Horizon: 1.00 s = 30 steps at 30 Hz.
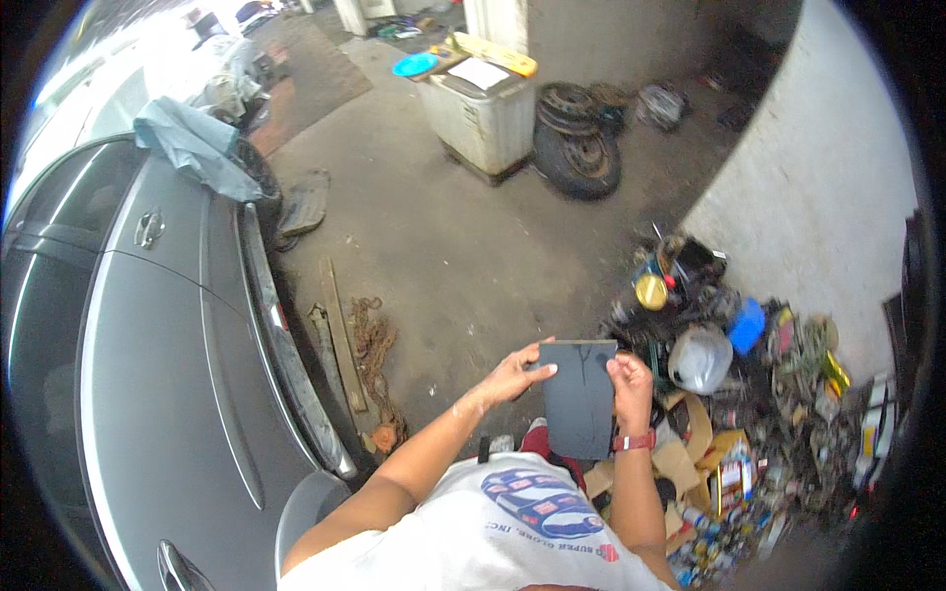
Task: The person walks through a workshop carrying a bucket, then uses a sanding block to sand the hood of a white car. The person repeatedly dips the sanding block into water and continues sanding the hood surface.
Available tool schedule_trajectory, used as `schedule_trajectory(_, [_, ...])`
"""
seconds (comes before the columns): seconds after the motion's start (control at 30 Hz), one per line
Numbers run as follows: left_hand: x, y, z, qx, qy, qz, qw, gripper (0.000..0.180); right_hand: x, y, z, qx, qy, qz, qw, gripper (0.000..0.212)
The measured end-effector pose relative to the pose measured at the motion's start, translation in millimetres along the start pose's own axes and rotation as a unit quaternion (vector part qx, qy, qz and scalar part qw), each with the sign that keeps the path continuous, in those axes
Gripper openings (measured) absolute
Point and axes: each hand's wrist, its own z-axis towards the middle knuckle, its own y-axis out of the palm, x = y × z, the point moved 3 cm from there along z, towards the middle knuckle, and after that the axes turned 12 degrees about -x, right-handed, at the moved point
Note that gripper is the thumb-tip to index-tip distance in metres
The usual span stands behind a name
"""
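Note:
A dark grey sheet of sandpaper (pixel 576 409), by its look, is held up in front of my body, with a thin pale strip along its top edge and darker streaks near the top. My left hand (pixel 514 374) pinches its upper left corner, the thumb lying on the face. At the upper right edge, my right hand (pixel 632 382) has its fingers curled in and grips the sheet. A red watch or band (pixel 634 441) circles my right wrist.
To the left stands a grey car (pixel 177 364) with a light blue cloth (pixel 192 148) on it. A rusty chain (pixel 372 340) and wooden strip (pixel 341 340) lie beside it. Cluttered scrap (pixel 759 424) fills the right by the wall. Ahead are a white bin (pixel 483 123) and a tire (pixel 581 167).

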Motion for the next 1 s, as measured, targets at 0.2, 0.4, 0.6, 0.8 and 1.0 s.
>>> schedule_trajectory(0.2, [19,-82,1,0.166,-0.044,0.042,0.984,0.048,-2,73,107,-0.076,0.030,0.021,0.996,0.015])
schedule_trajectory(0.4, [35,-203,1,0.309,0.046,0.003,0.950,0.036,-48,154,241,-0.209,-0.024,0.000,0.978,0.020])
schedule_trajectory(0.6, [59,-301,-11,0.426,0.078,-0.018,0.901,0.038,-72,257,343,-0.305,-0.024,-0.010,0.952,0.017])
schedule_trajectory(0.8, [18,-454,-44,0.482,0.106,-0.026,0.869,0.043,-73,402,432,-0.371,-0.022,-0.037,0.927,0.016])
schedule_trajectory(1.0, [48,-588,-61,0.431,0.104,-0.120,0.888,0.041,-117,556,544,-0.367,-0.051,-0.082,0.925,0.014])
